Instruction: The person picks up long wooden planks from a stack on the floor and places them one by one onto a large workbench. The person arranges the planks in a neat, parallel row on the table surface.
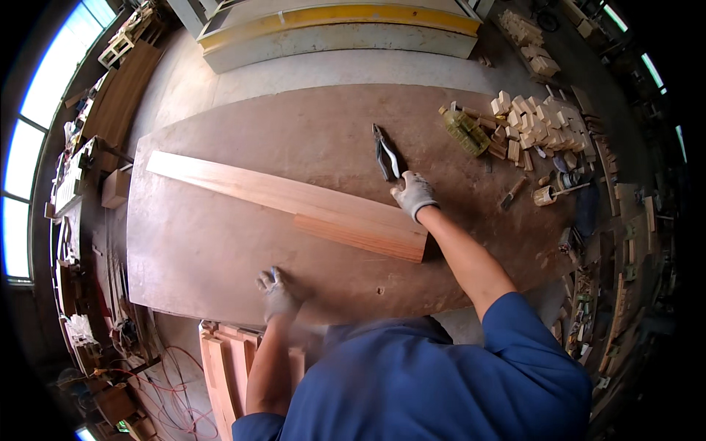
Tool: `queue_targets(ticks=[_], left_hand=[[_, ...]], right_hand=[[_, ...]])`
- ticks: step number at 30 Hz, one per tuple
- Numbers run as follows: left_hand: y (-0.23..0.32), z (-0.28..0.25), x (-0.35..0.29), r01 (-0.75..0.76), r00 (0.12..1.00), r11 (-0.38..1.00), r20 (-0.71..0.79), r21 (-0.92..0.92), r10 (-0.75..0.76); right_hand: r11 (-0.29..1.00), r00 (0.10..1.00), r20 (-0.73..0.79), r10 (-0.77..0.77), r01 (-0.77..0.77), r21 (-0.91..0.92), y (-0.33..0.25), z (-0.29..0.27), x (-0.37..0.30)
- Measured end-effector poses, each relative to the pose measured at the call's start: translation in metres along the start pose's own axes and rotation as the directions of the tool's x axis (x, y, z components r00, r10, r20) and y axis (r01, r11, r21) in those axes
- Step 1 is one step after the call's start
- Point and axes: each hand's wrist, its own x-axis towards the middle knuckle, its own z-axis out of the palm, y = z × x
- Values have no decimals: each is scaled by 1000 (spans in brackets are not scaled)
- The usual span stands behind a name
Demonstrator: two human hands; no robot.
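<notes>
Long-handled pliers [384, 152] with dark jaws lie on the brown worktable, jaws pointing away. My right hand [415, 193], in a pale work glove, is closed at the near end of their handles; the exact hold is partly hidden. Just below that hand is the wide end of a long pale wooden board [294, 192] lying slantwise. A shorter, redder wooden strip [360, 237] lies along the board's near edge. Also gloved, my left hand [279, 295] is over the table's near edge with fingers apart and nothing in it.
On the worktable [213, 257], at right, are stacked wood blocks [544, 121], a yellowish plastic bottle [465, 131], a brush [513, 192] and a small pot [544, 195]. Reddish boards [228, 360] stand by my left arm. Red hose [173, 389] loops across the floor. A yellow-edged machine [338, 26] stands beyond.
</notes>
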Motion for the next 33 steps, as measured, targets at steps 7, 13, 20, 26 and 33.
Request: queue_targets(ticks=[7,13,20,26,33], left_hand=[[2,4,9,51,999,999,3,12,-52],[-4,9,12,80,997,997,21,0,-80],[-13,20,19,50,999,997,-3,66,-50],[-19,29,21,56,998,994,-22,96,-55],[-5,10,11,75,997,996,20,44,-76]], right_hand=[[1000,999,-29,13,-14,-25,-15,12,44],[960,989,48,142,-126,-251,-43,14,63],[961,993,68,101,-79,-263,7,7,68],[961,989,111,94,-61,-270,95,-33,8],[891,980,9,201,-179,-417,167,-53,-64]])
